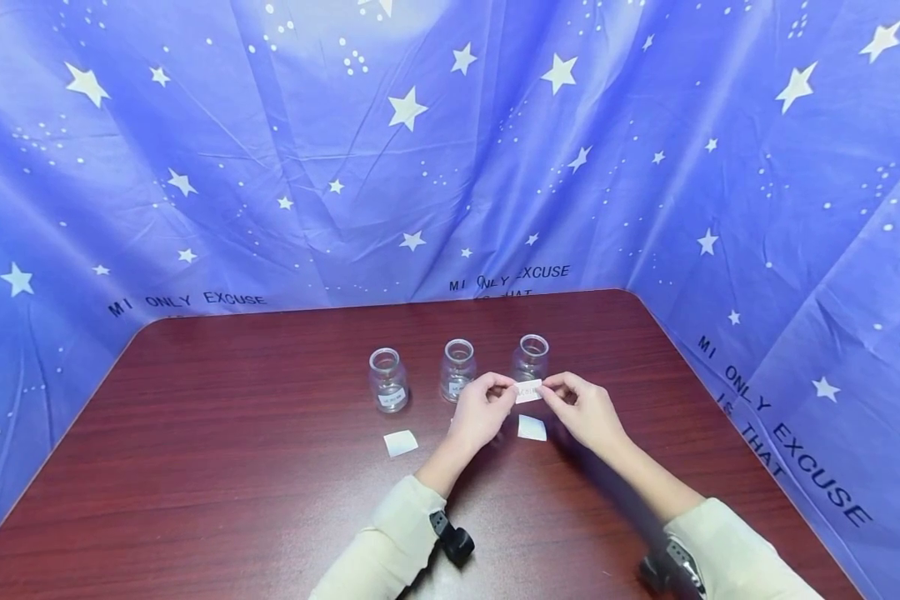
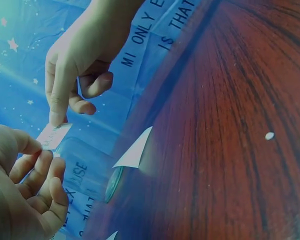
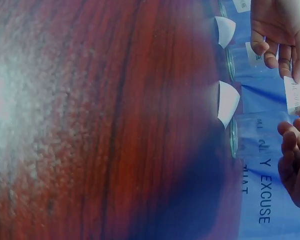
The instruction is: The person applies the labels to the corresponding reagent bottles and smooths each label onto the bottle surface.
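Note:
A small white label [image 1: 528,391] with writing is stretched between both hands. My left hand [image 1: 483,410] pinches its left edge with thumb and finger, and my right hand [image 1: 587,410] pinches the opposite edge. Just behind the label stands a clear glass jar [image 1: 531,357], its lower part partly covered from the head camera. In the left wrist view the label [image 2: 54,135] is held by its ends near the jar [image 2: 90,170]. To the left, a middle jar [image 1: 459,367] and a left jar [image 1: 387,379] each carry a white label low on the front.
Curled white paper pieces lie in front of the jars: one [image 1: 401,443] by the left jar, another [image 1: 532,427] below the held label. A tiny white bit [image 2: 270,135] is on the dark red wooden table [image 1: 217,467]. A blue starry curtain [image 1: 345,167] surrounds the back and sides.

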Action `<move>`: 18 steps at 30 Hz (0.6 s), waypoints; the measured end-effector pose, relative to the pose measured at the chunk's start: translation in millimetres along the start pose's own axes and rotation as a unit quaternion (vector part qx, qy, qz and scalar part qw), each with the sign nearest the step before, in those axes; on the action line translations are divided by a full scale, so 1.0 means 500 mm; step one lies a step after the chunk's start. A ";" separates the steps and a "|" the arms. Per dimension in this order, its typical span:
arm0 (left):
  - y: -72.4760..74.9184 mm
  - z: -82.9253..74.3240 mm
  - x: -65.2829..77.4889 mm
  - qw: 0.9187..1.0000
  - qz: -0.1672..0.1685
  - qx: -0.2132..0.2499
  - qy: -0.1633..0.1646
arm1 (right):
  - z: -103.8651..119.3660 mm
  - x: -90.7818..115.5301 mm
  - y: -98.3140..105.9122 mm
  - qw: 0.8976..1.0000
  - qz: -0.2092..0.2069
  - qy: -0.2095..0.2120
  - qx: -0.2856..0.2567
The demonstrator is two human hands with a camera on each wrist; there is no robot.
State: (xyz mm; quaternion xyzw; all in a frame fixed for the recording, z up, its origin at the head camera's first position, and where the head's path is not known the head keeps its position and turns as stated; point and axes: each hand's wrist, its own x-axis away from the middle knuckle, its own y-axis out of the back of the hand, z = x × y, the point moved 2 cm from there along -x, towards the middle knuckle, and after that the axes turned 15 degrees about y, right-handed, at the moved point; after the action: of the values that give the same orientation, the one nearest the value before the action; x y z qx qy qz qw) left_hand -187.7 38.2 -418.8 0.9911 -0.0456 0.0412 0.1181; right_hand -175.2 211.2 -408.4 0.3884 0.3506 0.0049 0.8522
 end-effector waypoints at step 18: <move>-0.024 0.009 -0.026 0.994 -0.040 -0.106 -0.007 | -0.048 0.010 -0.007 0.986 0.053 -0.107 -0.112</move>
State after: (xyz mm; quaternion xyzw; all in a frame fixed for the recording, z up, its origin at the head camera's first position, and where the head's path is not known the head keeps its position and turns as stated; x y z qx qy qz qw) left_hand -199.1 49.6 -427.1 0.9744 -0.0107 0.0241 0.2233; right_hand -186.9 225.9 -424.3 0.3064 0.2335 0.0476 0.9216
